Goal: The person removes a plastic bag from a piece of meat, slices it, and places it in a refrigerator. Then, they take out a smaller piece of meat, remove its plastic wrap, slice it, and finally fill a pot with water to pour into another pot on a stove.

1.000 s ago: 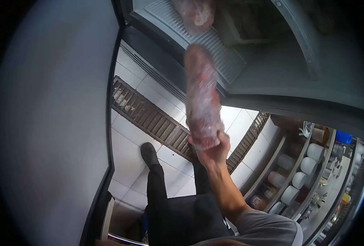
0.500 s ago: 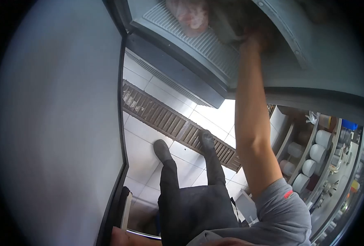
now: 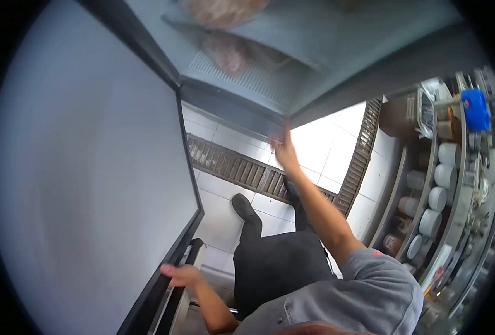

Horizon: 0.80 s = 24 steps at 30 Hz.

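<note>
My left hand holds the edge of a big grey fridge door, with the thumb over the near rim and the other fingers partly hidden. The door stands open on the left. My right hand is outside the fridge cabinet, close to its lower front edge. It is somewhat blurred, with its fingers apart and nothing visible in it. Inside the cabinet, a pinkish bagged item lies on the ribbed floor. Another blurred pinkish bundle is above it, at the top edge of the view.
Brown drain grating crosses the white tiled floor by my feet. To the right, shelves hold several white containers, a brown box and a blue container. A counter edge is behind the door at lower left.
My right hand has come out of the fridge, down to its lower front edge. My left hand has come further into view on the door edge. The camera view has shifted.
</note>
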Available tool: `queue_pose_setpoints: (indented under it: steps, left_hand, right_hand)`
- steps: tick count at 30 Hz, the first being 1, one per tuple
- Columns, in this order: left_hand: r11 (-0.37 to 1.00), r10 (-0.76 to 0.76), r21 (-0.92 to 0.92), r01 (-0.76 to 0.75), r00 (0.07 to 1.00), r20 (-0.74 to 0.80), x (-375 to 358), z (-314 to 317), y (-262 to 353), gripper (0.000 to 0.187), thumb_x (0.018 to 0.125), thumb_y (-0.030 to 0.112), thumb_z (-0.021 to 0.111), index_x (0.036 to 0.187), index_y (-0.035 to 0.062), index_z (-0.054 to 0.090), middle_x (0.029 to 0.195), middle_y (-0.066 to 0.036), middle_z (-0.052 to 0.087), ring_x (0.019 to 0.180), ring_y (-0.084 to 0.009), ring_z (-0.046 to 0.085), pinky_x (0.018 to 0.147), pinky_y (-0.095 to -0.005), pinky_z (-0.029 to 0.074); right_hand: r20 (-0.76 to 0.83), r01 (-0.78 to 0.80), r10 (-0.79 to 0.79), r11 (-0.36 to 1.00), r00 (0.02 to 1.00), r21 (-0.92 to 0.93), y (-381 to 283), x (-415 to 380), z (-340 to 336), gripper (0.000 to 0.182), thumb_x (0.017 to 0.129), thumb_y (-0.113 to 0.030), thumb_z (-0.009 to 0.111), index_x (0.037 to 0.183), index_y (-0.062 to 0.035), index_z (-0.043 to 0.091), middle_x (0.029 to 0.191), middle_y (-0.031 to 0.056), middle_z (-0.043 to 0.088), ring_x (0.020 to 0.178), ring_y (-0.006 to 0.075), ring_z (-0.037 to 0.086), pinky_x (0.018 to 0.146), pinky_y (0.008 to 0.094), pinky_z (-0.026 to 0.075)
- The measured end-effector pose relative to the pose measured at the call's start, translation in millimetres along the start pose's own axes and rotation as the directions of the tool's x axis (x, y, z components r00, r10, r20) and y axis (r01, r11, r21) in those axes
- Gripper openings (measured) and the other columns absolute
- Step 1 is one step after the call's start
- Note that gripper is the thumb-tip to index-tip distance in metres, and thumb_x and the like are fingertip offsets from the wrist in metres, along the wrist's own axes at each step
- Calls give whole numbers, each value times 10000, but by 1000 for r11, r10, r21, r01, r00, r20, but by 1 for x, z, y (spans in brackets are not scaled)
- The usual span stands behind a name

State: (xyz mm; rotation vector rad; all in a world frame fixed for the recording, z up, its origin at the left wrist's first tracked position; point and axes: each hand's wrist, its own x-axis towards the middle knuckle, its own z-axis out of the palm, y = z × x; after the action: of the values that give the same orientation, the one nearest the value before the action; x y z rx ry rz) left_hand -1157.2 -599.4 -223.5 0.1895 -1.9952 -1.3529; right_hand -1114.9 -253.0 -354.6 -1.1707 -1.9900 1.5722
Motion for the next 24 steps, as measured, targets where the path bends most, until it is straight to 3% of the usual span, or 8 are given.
queue_pose_setpoints:
  steps: [2, 5, 6, 10, 13, 18, 20, 24]
  left_hand:
    - [987, -158, -6, 162, 966, 205, -9, -2, 32, 709, 926, 124, 609, 1401, -126, 146, 1390, -287, 327, 1213, -295, 433, 1052, -408, 350]
    - [966, 247, -66, -250, 818, 519, -22, -33, 9, 843, 917, 115, 621, 1479, -44, 14, 1418, -313, 270, 1253, -329, 401, 1053, -433, 331]
    - [955, 295, -141, -262, 779, 554, -29, -34, 17, 843, 917, 115, 621, 1479, -44, 14, 1418, -313, 270, 1253, -329, 401, 1053, -433, 331]
    - [874, -82, 329, -358, 559, 825, -65, -57, 50, 819, 854, 238, 676, 1449, -63, 201, 1341, -316, 348, 1216, -457, 397, 1041, -494, 323]
    - [821, -230, 259, -508, 121, 966, -100, -44, 48, 737, 819, 316, 690, 1380, -38, 370, 1247, -319, 427, 1171, -459, 420, 995, -493, 360]
    - [765, -41, -251, -593, -434, 900, -204, 43, 109, 676, 782, 379, 719, 1274, -33, 508, 1127, -335, 521, 1062, -468, 508, 941, -481, 404]
    - [716, 187, -505, -482, -565, 804, -254, 90, 113, 644, 806, 389, 698, 1256, -38, 523, 1063, -306, 561, 1025, -439, 530, 904, -463, 427]
    - [642, 224, -643, -417, -701, 678, -356, 107, 222, 588, 829, 389, 686, 1239, -7, 542, 934, -241, 575, 941, -386, 556, 825, -459, 444]
  right_hand:
    - [175, -225, 248, 964, 953, -143, 30, -91, -29, 791, 909, -358, 599, 1475, 0, 177, 1250, 303, 544, 1178, 372, 546, 963, 394, 432]
    - [167, -382, 437, 880, 884, -280, 63, -205, -87, 759, 863, -370, 658, 1405, 43, 324, 947, 261, 656, 898, 335, 662, 816, 394, 509]
    - [281, -566, 603, 798, 746, -210, 45, -227, -119, 733, 864, -382, 650, 1383, 48, 362, 946, 267, 663, 946, 365, 661, 839, 411, 505]
    - [206, -259, 368, 871, 907, -417, 71, -272, -212, 595, 844, -330, 648, 1284, 29, 473, 1061, 264, 634, 994, 387, 623, 868, 435, 489]
    - [-26, -244, 253, 896, 967, -370, 65, -274, -291, 540, 841, -316, 631, 1260, -4, 496, 1089, 278, 619, 1040, 425, 591, 887, 476, 473]
    - [-402, -359, 282, 924, 871, -129, 39, -330, -424, 486, 822, -258, 610, 1236, -16, 531, 1036, 245, 646, 999, 395, 613, 865, 473, 476]
    - [-522, -376, 269, 920, 809, -109, 64, -369, -458, 479, 810, -245, 610, 1227, -16, 546, 1044, 245, 646, 994, 390, 617, 871, 466, 483]
    - [-693, -508, 376, 861, 616, 15, 93, -462, -505, 470, 817, -237, 624, 1234, -31, 551, 959, 235, 668, 909, 396, 643, 825, 452, 511]
